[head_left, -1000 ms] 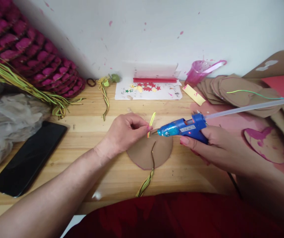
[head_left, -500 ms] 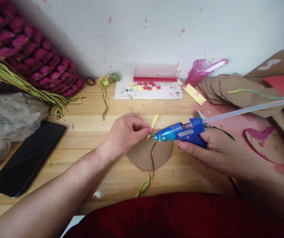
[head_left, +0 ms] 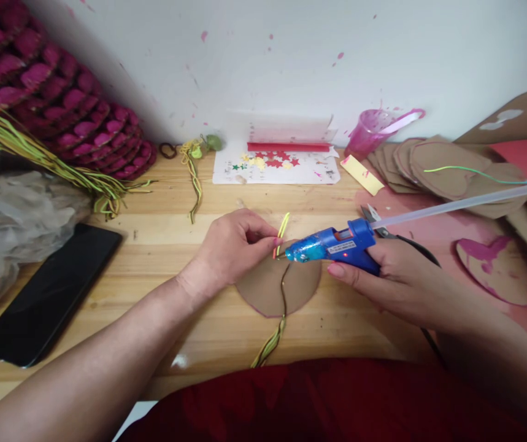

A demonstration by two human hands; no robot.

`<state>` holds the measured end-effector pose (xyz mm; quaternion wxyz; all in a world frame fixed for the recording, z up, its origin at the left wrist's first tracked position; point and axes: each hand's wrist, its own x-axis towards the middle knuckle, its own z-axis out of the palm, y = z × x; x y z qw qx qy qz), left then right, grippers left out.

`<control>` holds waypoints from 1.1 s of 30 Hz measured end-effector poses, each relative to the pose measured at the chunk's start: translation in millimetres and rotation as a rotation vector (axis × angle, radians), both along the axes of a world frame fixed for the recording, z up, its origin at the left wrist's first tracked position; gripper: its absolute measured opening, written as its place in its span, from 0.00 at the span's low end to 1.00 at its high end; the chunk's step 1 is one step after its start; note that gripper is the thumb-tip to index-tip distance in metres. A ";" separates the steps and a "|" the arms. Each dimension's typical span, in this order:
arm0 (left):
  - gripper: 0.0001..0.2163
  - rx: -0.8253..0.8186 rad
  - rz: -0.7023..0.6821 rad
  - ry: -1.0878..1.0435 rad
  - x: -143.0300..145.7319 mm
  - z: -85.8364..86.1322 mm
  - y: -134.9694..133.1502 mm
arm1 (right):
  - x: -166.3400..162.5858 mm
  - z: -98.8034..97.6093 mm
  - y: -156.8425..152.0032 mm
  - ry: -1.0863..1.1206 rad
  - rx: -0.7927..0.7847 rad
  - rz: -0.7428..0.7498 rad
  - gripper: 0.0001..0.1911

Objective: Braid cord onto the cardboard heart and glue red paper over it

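Observation:
My left hand (head_left: 240, 245) pinches a narrow yellow strip (head_left: 283, 226) with an orange-red end, over the far edge of a cardboard heart (head_left: 263, 288). A blue glue gun (head_left: 350, 245) is in my right hand (head_left: 396, 276), fingers wrapped round its handle. The nozzle is at the strip's lower end; whether it touches cannot be made out. A long clear glue stick (head_left: 456, 201) juts from the gun's back. Down the cardboard runs a dark cord (head_left: 284, 291) that ends in a yellow-green tassel (head_left: 270, 344) near the table's front edge.
Scissors (head_left: 383, 227) lie behind the gun. A white sheet (head_left: 226, 172) holds small red, yellow and green stars. To the right are a pink cup (head_left: 367, 132), stacked cardboard shapes (head_left: 442, 169) and a pink-stained heart (head_left: 497, 270). A black phone (head_left: 51, 294) lies left.
The glue gun has shifted very slightly left in my right hand, uncovering more of the scissors. The yellow strip in my left hand is tilted slightly differently.

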<state>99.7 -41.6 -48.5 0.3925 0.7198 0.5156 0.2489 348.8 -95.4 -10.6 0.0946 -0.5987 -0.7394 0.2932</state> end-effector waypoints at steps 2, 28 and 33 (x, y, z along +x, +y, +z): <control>0.06 -0.032 -0.010 -0.016 -1.9 0.1 1.1 | 0.2 0.2 0.0 -0.008 -0.010 0.000 0.25; 0.05 -0.023 -0.057 0.027 -5.3 2.8 2.8 | 6.5 -5.9 0.2 -0.070 0.005 -0.025 0.29; 0.05 -0.026 -0.076 0.017 -6.8 2.5 3.3 | 6.2 -6.4 2.3 -0.106 0.015 -0.040 0.30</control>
